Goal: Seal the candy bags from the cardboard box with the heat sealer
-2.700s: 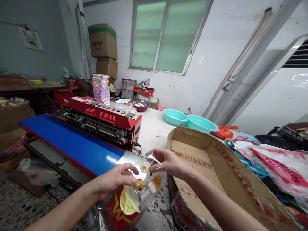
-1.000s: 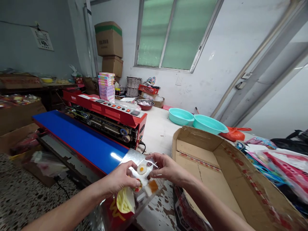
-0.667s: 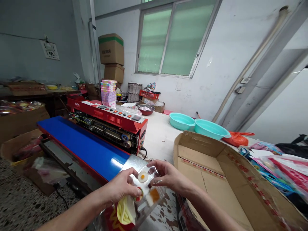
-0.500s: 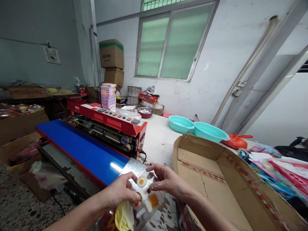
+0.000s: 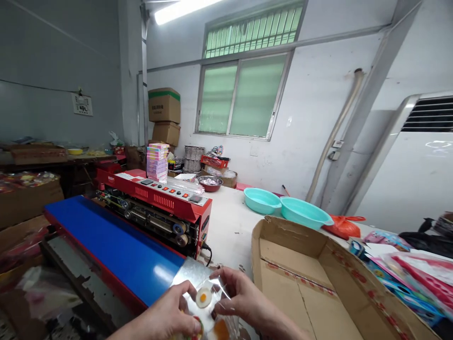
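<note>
Between my hands is a clear plastic bag (image 5: 223, 302) with small toy-like food pieces in it. A fried egg piece (image 5: 203, 297), white with an orange yolk, shows at its upper part. Lower down is a brown toast-like piece (image 5: 221, 329), cut off by the frame's bottom edge. My left hand (image 5: 173, 309) is closed on the bag's left side, its thumb by a red and green round piece (image 5: 198, 327). My right hand (image 5: 240, 297) pinches the bag's upper right edge with curled fingers. Both hands are just in front of the metal plate (image 5: 191, 272) at the belt's end.
A red sealing machine (image 5: 155, 193) with a blue conveyor belt (image 5: 106, 245) stands to the left. On the right is a large open cardboard box (image 5: 290, 283). Behind it are two turquoise basins (image 5: 306, 212) and a red plastic bag (image 5: 343, 227). Stacked small boxes (image 5: 157, 163) stand behind the machine.
The view has tilted upward, so everything sits lower in the picture. Yellow fries pieces visible before are now out of frame. Both hands still hold the bag.
</note>
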Action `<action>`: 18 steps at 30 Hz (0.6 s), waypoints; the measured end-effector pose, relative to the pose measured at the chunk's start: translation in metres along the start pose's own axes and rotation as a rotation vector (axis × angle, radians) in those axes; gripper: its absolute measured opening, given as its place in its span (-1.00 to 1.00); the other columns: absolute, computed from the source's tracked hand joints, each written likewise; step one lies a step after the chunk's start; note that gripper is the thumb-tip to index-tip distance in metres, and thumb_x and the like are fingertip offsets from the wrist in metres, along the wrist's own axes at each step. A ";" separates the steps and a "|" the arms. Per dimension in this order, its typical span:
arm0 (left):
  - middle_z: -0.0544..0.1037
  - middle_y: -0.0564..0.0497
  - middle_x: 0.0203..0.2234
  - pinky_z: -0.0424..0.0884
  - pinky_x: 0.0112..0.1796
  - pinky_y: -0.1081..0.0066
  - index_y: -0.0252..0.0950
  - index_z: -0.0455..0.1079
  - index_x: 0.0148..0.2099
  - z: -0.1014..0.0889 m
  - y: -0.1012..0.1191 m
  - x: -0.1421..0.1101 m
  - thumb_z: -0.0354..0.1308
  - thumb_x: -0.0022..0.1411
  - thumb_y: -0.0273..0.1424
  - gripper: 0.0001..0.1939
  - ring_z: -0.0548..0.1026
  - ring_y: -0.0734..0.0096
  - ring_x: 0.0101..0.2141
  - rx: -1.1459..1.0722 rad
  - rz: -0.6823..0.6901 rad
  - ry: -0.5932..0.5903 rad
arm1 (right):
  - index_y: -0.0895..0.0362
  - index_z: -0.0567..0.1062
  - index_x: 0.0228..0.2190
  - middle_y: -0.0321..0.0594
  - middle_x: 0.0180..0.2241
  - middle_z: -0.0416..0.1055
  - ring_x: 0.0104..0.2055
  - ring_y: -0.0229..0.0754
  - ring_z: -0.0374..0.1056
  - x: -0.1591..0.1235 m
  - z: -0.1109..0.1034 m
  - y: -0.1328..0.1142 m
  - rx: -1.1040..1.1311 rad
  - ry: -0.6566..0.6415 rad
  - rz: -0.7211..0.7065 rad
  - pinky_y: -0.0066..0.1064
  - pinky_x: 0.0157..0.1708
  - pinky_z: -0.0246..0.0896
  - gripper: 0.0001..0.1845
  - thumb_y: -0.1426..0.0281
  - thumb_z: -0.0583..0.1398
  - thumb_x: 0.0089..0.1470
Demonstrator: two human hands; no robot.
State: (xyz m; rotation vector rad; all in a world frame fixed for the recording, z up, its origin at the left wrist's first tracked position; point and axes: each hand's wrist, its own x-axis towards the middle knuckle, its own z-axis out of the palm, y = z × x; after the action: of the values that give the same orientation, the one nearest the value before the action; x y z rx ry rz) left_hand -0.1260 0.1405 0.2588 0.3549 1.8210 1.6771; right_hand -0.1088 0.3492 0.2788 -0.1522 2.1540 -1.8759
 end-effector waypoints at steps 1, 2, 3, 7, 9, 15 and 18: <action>0.44 0.09 -0.60 0.19 -0.52 0.50 -0.30 0.24 -0.26 -0.001 -0.001 0.002 0.24 -0.28 -0.51 -0.57 0.38 0.42 -0.56 0.017 -0.002 0.006 | 0.14 0.42 -0.23 -0.30 -0.32 0.38 -0.42 -0.31 0.30 0.000 0.000 0.001 -0.003 0.006 -0.002 -0.53 -0.46 0.20 -0.41 0.53 0.36 -0.46; 0.42 0.10 -0.60 0.18 -0.51 0.50 -0.30 0.24 -0.26 -0.002 -0.003 0.004 0.24 -0.28 -0.50 -0.57 0.37 0.43 -0.56 0.029 -0.003 0.010 | 0.14 0.43 -0.23 -0.30 -0.32 0.39 -0.43 -0.32 0.30 0.001 0.000 0.002 -0.006 0.012 -0.003 -0.53 -0.47 0.20 -0.40 0.53 0.36 -0.47; 0.41 0.11 -0.60 0.17 -0.51 0.50 -0.29 0.23 -0.27 -0.003 -0.005 0.006 0.25 -0.28 -0.49 -0.57 0.36 0.44 -0.56 0.038 -0.003 0.009 | 0.14 0.43 -0.23 -0.30 -0.32 0.38 -0.44 -0.33 0.29 0.001 0.000 0.003 -0.006 0.021 -0.003 -0.53 -0.48 0.19 -0.40 0.53 0.36 -0.47; 0.36 0.13 -0.60 0.10 -0.52 0.51 -0.28 0.21 -0.30 -0.009 -0.016 0.016 0.30 -0.28 -0.43 -0.56 0.29 0.49 -0.57 0.103 0.008 -0.012 | 0.14 0.43 -0.22 -0.29 -0.30 0.38 -0.49 -0.37 0.25 0.002 0.000 0.008 0.008 0.047 -0.009 -0.55 -0.53 0.17 -0.39 0.53 0.36 -0.47; 0.32 0.15 -0.62 0.05 -0.53 0.52 -0.27 0.21 -0.31 -0.012 -0.021 0.020 0.33 -0.27 -0.39 -0.56 0.25 0.53 -0.59 0.121 0.019 -0.018 | 0.15 0.43 -0.22 -0.29 -0.30 0.39 -0.50 -0.39 0.25 0.001 0.000 0.009 0.030 0.035 -0.005 -0.57 -0.55 0.14 -0.39 0.54 0.35 -0.47; 0.30 0.17 -0.66 -0.04 -0.54 0.53 -0.27 0.21 -0.29 -0.014 -0.024 0.023 0.30 -0.24 -0.39 -0.58 0.21 0.55 -0.60 0.179 0.050 0.014 | 0.17 0.42 -0.24 -0.28 -0.30 0.40 -0.53 -0.41 0.22 -0.001 0.003 0.007 0.080 0.036 0.005 -0.57 -0.57 0.12 -0.39 0.57 0.34 -0.50; 0.31 0.15 -0.65 -0.04 -0.53 0.51 -0.29 0.21 -0.30 -0.012 -0.017 0.019 0.27 -0.24 -0.41 -0.60 0.20 0.55 -0.58 0.239 0.024 0.036 | 0.15 0.43 -0.24 -0.29 -0.30 0.40 -0.53 -0.42 0.20 0.001 0.003 0.008 0.040 0.049 0.002 -0.59 -0.59 0.07 -0.39 0.56 0.33 -0.49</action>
State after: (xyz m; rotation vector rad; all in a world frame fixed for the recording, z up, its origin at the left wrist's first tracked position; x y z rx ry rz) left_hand -0.1442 0.1395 0.2378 0.4515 2.0573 1.4926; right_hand -0.1076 0.3473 0.2702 -0.0969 2.1464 -1.9396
